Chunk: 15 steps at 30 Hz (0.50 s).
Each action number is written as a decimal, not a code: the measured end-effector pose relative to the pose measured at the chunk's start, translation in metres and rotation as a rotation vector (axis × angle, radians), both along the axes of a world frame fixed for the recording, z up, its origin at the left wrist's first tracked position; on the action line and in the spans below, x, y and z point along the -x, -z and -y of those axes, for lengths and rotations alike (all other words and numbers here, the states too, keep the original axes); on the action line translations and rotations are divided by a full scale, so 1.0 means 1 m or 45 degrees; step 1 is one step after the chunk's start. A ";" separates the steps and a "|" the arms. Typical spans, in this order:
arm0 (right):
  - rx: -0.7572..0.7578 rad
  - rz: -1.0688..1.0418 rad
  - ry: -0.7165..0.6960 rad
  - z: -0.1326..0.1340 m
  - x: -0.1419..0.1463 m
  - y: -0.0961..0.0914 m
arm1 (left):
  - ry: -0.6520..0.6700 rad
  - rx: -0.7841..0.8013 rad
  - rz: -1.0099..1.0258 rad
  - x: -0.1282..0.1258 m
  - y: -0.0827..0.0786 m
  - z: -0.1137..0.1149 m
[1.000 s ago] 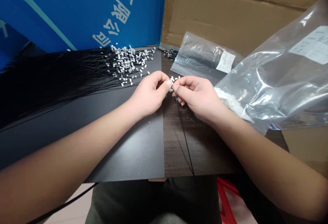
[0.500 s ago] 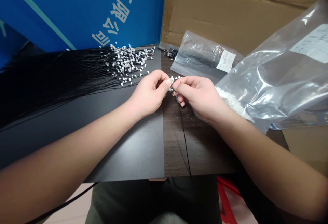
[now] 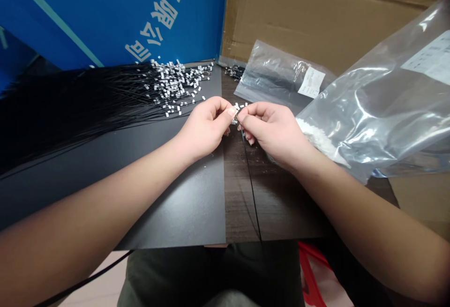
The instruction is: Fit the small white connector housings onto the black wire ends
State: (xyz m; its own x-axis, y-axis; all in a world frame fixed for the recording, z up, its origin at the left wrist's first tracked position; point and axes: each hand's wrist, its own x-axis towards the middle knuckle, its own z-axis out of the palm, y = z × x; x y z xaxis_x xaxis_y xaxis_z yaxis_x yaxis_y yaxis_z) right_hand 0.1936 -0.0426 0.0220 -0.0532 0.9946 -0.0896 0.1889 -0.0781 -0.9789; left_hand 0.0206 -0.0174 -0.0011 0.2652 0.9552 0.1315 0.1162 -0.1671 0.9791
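- While the left hand [image 3: 206,129] and right hand [image 3: 272,129] meet over mid-table, both are pinched shut. The right thumb and forefinger grip the end of 1 black wire [image 3: 251,190]; the left grips what looks like a white connector [image 3: 233,111], mostly hidden.
- Wire trails from the pinch to the near edge of the table [image 3: 239,213].
- Handling, judged: wire very light, limp, thin, slippery; grip it close to the tip. Connector tiny, rigid, easy to drop; hold by its flat sides.
- Writing: blue box [image 3: 105,11] shows tilted white characters 限公司. Labels on small bag [image 3: 277,79] and large bag [image 3: 386,110] unreadable.
- Wire pile [image 3: 105,96] lies left.
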 end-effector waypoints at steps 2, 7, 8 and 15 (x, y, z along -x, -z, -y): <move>0.004 0.005 0.003 0.000 0.001 -0.001 | -0.003 0.007 0.007 0.000 0.000 0.000; -0.010 -0.004 0.001 -0.001 0.000 0.002 | -0.018 0.039 0.015 0.000 0.000 0.000; -0.009 -0.002 0.003 -0.001 0.000 0.002 | -0.019 0.047 0.024 0.000 0.000 0.000; -0.024 0.008 -0.008 -0.001 -0.001 0.003 | -0.004 0.050 0.040 0.000 0.000 0.001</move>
